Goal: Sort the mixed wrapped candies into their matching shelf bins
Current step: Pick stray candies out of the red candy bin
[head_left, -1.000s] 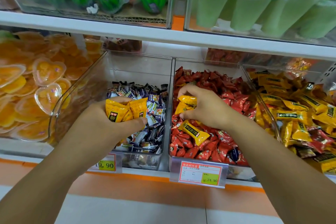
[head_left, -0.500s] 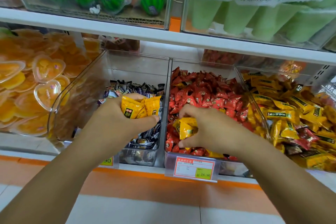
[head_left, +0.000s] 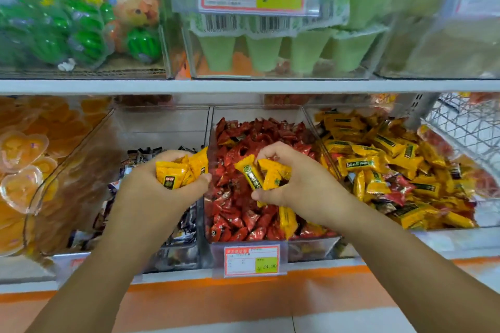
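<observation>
Bunch of yellow crinkly-wrapped candies gripped in left hand, fingers curled round them, above divider between dark and red sweets. Second yellow bunch pinched in right hand, over red wrapped candies in clear plastic bin. Stray yellow candy lies among reds beneath right hand. Pile of matching yellow candies just right, some red pieces mixed in. Dark wrapped candies left.
</observation>
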`<state>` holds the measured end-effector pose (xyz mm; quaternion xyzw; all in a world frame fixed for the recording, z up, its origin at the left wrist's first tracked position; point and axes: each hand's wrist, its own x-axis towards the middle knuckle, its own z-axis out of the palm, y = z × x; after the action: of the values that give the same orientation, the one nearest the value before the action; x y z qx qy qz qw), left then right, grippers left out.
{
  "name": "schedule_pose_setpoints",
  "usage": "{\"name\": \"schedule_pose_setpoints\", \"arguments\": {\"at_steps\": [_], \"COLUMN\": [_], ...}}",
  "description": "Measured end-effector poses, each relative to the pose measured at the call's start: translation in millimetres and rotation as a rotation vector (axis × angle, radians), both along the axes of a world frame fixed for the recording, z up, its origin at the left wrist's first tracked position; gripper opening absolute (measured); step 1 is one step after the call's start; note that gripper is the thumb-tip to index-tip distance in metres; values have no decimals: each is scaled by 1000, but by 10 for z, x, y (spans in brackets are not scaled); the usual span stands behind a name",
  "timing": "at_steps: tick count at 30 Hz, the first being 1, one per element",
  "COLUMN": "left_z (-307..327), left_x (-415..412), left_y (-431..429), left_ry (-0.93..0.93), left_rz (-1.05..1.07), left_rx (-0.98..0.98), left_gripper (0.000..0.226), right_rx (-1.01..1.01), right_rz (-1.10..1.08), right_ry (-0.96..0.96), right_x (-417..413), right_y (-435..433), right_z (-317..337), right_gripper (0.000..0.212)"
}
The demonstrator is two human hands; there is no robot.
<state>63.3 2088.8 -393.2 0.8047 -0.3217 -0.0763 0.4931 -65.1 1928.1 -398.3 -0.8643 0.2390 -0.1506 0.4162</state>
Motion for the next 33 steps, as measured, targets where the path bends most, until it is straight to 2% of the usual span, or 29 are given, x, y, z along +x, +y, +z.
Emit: {"name": "schedule_pose_setpoints", "arguments": {"at_steps": [3, 6, 10, 14, 17, 20, 23, 25, 27, 29, 31, 33], "left_z": [5, 29, -10, 77, 63, -94, -144, -71, -23, -80, -194, -278], "left_x": [-86, -324, -634, -847, -905, -849, -747, -704, -695, -723, -785, -830], "left_y": [-166, -473, -1019, -1735, -2300, -2682, -2806, -2765, -2668, -2589, -2544, -2544], "left_ry": [-167, -245, -246, -496, -722, -766, -590, -439, -418, -582, -766, -821], "left_rz": [-6, -168, -389, -343, -292, -393, -551, -651, -719, -736, -712, -653], "left_rx": [-53, -35, 66, 117, 314, 346, 352, 330, 400, 498, 586, 668], "left_gripper": [10, 16, 14, 27, 43, 59, 84, 97, 102, 101, 99, 95], "right_rx": [112, 174, -75, -319, -429, -529, -478, -467, -521, -564, -587, -605], "right_rz": [-136, -293, -577, -695, -675, -627, -581, -508, -448, -413, -395, -403], "right_ry": [-137, -230, -125, -1, -42, 51, 140, 116, 131, 205, 260, 292], "right_x": [-224, -521, -902, -1018, -1029, -1047, -1112, -1189, -1239, -1230, -1195, -1171], "right_y": [-200, -491, -1002, -1464, -1704, -1852, -1913, -1901, -1851, -1797, -1764, -1763], "right_z": [87, 188, 170, 49, -26, -93, -93, -122, -165, -233, -305, -360], "right_gripper": [37, 41, 63, 45, 44, 50, 61, 74, 87, 88, 80, 67]}}
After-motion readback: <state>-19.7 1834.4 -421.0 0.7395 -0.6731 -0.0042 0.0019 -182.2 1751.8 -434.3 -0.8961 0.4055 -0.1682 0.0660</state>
